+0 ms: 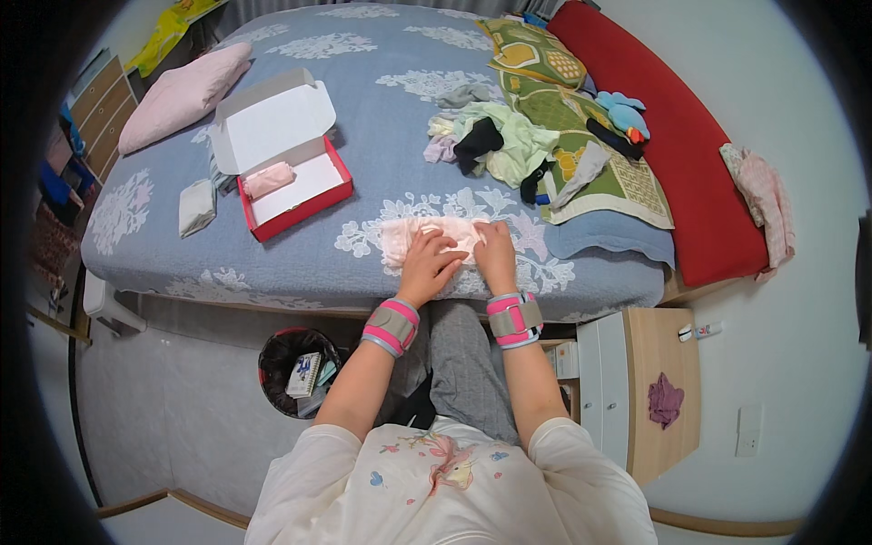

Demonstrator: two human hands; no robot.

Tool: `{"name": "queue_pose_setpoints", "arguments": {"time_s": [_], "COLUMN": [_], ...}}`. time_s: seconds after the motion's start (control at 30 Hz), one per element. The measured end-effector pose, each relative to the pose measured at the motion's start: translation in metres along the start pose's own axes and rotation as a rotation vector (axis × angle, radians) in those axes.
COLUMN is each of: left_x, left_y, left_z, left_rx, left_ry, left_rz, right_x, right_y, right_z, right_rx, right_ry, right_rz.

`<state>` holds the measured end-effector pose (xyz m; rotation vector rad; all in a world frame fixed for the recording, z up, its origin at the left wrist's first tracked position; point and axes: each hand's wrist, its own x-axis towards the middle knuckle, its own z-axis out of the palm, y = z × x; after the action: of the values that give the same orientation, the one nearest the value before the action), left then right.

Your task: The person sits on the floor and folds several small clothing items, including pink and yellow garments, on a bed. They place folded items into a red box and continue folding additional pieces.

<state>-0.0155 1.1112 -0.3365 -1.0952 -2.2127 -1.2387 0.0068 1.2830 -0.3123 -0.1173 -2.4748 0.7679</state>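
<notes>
A light pink cloth garment (396,240), folded into a long strip, lies flat near the front edge of the bed. My left hand (430,262) rests on its middle with the fingers spread. At its right end, my right hand (496,252) has thumb and fingers on the fabric; whether they pinch it is hard to see. To the left, an open red box (300,211) with a white inside holds a rolled pink cloth (269,180). A folded off-white cloth (197,208) lies beside the box. Right of centre is a loose heap of clothes (507,139) with black socks.
Green patterned pillow covers (535,54), a blue plush toy (621,112) and a red bolster (654,122) line the right side. A pink pillow (184,95) lies at the back left. Below the bed's edge stand a lined waste bin (272,381) and a bedside cabinet (664,347).
</notes>
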Motion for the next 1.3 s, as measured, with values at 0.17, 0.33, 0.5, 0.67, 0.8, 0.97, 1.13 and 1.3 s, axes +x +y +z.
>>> {"name": "queue_pose_setpoints", "arguments": {"time_s": [0.17, 0.33, 0.5, 0.67, 0.8, 0.97, 1.13, 1.3], "left_x": [-0.001, -0.002, -0.002, 0.000, 0.000, -0.003, -0.002, -0.001], "left_y": [0.001, -0.003, -0.004, -0.002, -0.003, -0.005, -0.008, -0.005], "left_z": [0.001, 0.004, 0.005, 0.005, 0.006, 0.006, 0.008, 0.005], "left_rx": [-0.015, -0.007, 0.017, 0.011, 0.006, 0.017, -0.108, -0.034], "left_ry": [-0.002, -0.016, 0.002, -0.005, -0.002, 0.004, 0.011, -0.027], "left_rz": [-0.010, -0.010, -0.013, 0.000, 0.001, -0.002, -0.106, -0.029], "right_x": [-0.005, -0.007, -0.014, -0.013, -0.010, -0.005, 0.009, 0.018], "right_y": [-0.017, -0.022, -0.016, 0.008, 0.019, 0.009, 0.016, 0.027], "right_z": [0.003, 0.005, 0.003, 0.009, 0.011, 0.003, 0.006, 0.009], "right_rx": [-0.159, -0.174, 0.060, 0.654, 0.383, 0.167, 0.118, 0.110], "right_ry": [-0.033, 0.094, 0.059, 0.008, -0.021, -0.089, -0.228, -0.365], "right_rz": [-0.147, -0.226, -0.085, 0.329, 0.164, 0.052, -0.001, -0.014]}}
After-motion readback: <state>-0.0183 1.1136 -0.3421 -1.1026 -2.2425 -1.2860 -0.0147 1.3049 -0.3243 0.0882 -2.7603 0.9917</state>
